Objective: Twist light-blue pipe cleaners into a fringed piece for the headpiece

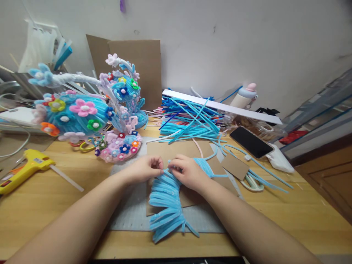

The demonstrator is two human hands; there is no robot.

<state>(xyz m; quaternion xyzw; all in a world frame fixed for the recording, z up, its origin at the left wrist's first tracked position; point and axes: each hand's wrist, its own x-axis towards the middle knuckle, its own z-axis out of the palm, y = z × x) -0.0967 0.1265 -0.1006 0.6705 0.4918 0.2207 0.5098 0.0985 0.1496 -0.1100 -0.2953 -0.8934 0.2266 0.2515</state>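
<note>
Left hand (150, 170) pinches top of blue chenille-stem fringe (167, 196), right hand (189, 173) grips just alongside; fringe lies across cardboard (191, 200) and grey cutting mat (128, 211). Small pinches should space stems evenly.

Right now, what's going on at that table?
A person's left hand and right hand are at the upper end of a fringed blue piece; their exact grip is unclear. It lies across cardboard and a grey mat. A yellow glue gun rests to the left, and blue stems are piled beyond.
</note>
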